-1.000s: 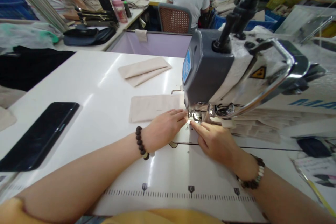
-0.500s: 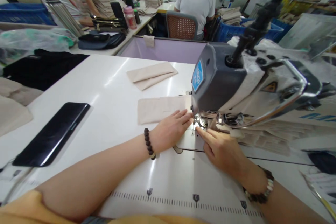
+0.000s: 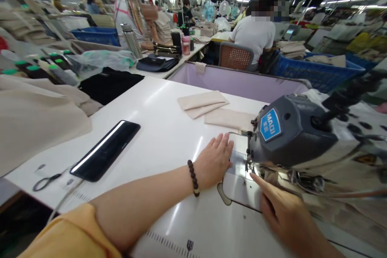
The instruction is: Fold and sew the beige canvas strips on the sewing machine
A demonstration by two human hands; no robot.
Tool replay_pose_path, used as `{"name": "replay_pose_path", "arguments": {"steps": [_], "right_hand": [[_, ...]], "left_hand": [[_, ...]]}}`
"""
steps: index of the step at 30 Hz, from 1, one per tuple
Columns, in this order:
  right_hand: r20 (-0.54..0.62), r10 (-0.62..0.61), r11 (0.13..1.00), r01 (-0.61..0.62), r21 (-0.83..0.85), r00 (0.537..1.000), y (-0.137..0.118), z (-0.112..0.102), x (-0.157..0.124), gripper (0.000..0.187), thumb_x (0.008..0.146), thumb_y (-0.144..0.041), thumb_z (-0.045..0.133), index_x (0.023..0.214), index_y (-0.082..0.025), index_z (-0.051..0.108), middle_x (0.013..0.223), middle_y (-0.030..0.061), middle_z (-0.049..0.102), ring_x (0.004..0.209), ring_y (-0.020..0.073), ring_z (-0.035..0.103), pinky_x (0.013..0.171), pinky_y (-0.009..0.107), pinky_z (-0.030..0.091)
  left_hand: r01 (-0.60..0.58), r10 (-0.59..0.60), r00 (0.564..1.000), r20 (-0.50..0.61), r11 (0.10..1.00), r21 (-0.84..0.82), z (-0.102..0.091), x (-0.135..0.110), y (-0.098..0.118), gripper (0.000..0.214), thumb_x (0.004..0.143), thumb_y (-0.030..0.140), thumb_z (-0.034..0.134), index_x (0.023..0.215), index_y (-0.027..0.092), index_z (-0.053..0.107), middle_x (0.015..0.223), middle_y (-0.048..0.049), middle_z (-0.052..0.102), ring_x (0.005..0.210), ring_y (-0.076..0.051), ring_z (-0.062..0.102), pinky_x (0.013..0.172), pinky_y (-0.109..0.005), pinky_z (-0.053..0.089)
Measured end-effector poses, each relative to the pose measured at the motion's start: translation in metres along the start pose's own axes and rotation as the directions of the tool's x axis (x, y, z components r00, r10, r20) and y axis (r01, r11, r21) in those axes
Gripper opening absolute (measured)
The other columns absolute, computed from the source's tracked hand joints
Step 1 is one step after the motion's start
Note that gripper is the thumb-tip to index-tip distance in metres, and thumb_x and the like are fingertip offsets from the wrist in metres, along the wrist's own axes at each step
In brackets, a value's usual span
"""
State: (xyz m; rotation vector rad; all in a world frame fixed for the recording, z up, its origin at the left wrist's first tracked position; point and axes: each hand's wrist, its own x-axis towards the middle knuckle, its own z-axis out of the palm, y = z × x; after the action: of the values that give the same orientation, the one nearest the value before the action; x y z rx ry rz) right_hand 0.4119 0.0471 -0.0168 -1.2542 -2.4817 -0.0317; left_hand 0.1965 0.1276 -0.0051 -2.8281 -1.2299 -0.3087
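My left hand (image 3: pixel 214 162) lies flat with its fingers spread on the white sewing table, just left of the steel needle plate (image 3: pixel 238 167), holding nothing. A dark bead bracelet (image 3: pixel 193 177) circles that wrist. My right hand (image 3: pixel 279 209) rests at the plate's near edge, its index finger stretched toward the presser foot (image 3: pixel 250 165), with no cloth visible in it. The grey head of the sewing machine (image 3: pixel 290 137) overhangs the plate. Beyond my left fingertips lies a flat cream cloth piece (image 3: pixel 228 119), next to a folded cream cloth (image 3: pixel 201 102).
A black phone (image 3: pixel 105 151) and small scissors (image 3: pixel 46 182) lie left on the table, beside cream and black fabric. A lilac bin (image 3: pixel 236 80) stands behind the table. A seated co-worker (image 3: pixel 254 36) and a blue crate (image 3: pixel 317 72) are farther back.
The view has swung and now shows more of the room. My hands have moved apart and back from the presser foot, and the flat cream cloth no longer lies against my left hand.
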Motion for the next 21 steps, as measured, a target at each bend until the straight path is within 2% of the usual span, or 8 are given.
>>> {"name": "replay_pose_path", "arguments": {"steps": [4,7,10,12,14,16,18,21], "right_hand": [[-0.024,-0.047,0.999,0.047,-0.011,0.999,-0.01,-0.027,0.005,0.026,0.092,-0.019,0.033,0.097,-0.016,0.058,0.074,0.0038,0.067,0.062,0.0138,0.063,0.053,0.023,0.048],[-0.07,-0.04,0.994,0.032,-0.107,0.997,-0.017,-0.063,-0.002,0.028,0.094,-0.024,0.034,0.083,-0.02,0.06,0.073,0.0033,0.065,0.064,0.0149,0.063,0.055,0.025,0.047],[-0.153,0.07,0.968,-0.104,-0.23,0.986,-0.017,-0.094,-0.019,0.022,0.093,-0.025,0.041,0.085,-0.018,0.06,0.078,0.0042,0.065,0.071,0.0171,0.063,0.064,0.028,0.046],[-0.238,0.159,0.91,-0.236,-0.34,0.958,-0.014,-0.107,-0.031,0.02,0.092,-0.024,0.044,0.084,-0.017,0.06,0.077,0.0048,0.064,0.071,0.0185,0.062,0.065,0.03,0.045],[-0.334,0.221,0.834,-0.355,-0.422,0.916,-0.009,-0.111,-0.041,0.018,0.091,-0.022,0.046,0.084,-0.015,0.061,0.078,0.0058,0.064,0.073,0.0198,0.061,0.065,0.03,0.045],[-0.41,0.232,0.786,-0.419,-0.455,0.882,-0.003,-0.109,-0.046,0.016,0.09,-0.02,0.048,0.087,-0.014,0.063,0.082,0.0073,0.065,0.076,0.0208,0.061,0.067,0.031,0.046],[-0.473,0.18,0.774,-0.421,-0.473,0.862,0.003,-0.103,-0.046,0.016,0.089,-0.018,0.049,0.09,-0.012,0.063,0.085,0.009,0.066,0.079,0.0214,0.061,0.072,0.031,0.047],[-0.503,0.084,0.775,-0.374,-0.51,0.86,0.014,-0.094,-0.042,0.02,0.089,-0.018,0.048,0.096,-0.01,0.064,0.091,0.0108,0.067,0.083,0.0224,0.061,0.078,0.033,0.047]], "left_hand": [[-0.146,0.145,0.989,0.017,0.989,0.009,-0.012,-0.003,0.005,0.032,0.091,0.022,0.042,0.116,0.004,0.049,0.134,-0.021,0.041,0.125,-0.029,0.04,0.098,-0.039,0.038],[-0.228,0.23,0.971,0.072,0.973,-0.034,-0.03,-0.009,0.011,0.021,0.089,0.016,0.043,0.103,0.007,0.055,0.115,-0.0167,0.055,0.103,-0.024,0.055,0.083,-0.034,0.047],[-0.287,0.299,0.94,0.162,0.953,-0.098,-0.05,-0.021,0.017,0.016,0.086,0.008,0.043,0.091,0.01,0.057,0.089,-0.0095,0.06,0.08,-0.02,0.057,0.069,-0.031,0.049],[-0.312,0.33,0.931,0.157,0.941,-0.132,-0.06,-0.033,0.02,0.012,0.087,0.011,0.046,0.089,0.012,0.057,0.085,-0.0073,0.059,0.075,-0.02,0.056,0.064,-0.03,0.049],[-0.342,0.363,0.924,0.119,0.925,-0.165,-0.065,-0.046,0.022,0.012,0.088,0.012,0.046,0.088,0.013,0.057,0.084,-0.0058,0.058,0.073,-0.018,0.055,0.064,-0.029,0.048],[-0.358,0.377,0.924,0.071,0.914,-0.193,-0.066,-0.059,0.022,0.013,0.089,0.012,0.045,0.092,0.014,0.058,0.085,-0.0052,0.059,0.076,-0.017,0.056,0.067,-0.028,0.049],[-0.365,0.377,0.926,0.019,0.908,-0.206,-0.063,-0.069,0.022,0.017,0.09,0.012,0.043,0.097,0.015,0.057,0.089,-0.0055,0.059,0.08,-0.016,0.056,0.07,-0.027,0.049],[-0.368,0.372,0.928,-0.021,0.905,-0.212,-0.058,-0.078,0.021,0.021,0.09,0.011,0.04,0.103,0.016,0.056,0.094,-0.0063,0.06,0.081,-0.016,0.056,0.072,-0.026,0.049]]}}
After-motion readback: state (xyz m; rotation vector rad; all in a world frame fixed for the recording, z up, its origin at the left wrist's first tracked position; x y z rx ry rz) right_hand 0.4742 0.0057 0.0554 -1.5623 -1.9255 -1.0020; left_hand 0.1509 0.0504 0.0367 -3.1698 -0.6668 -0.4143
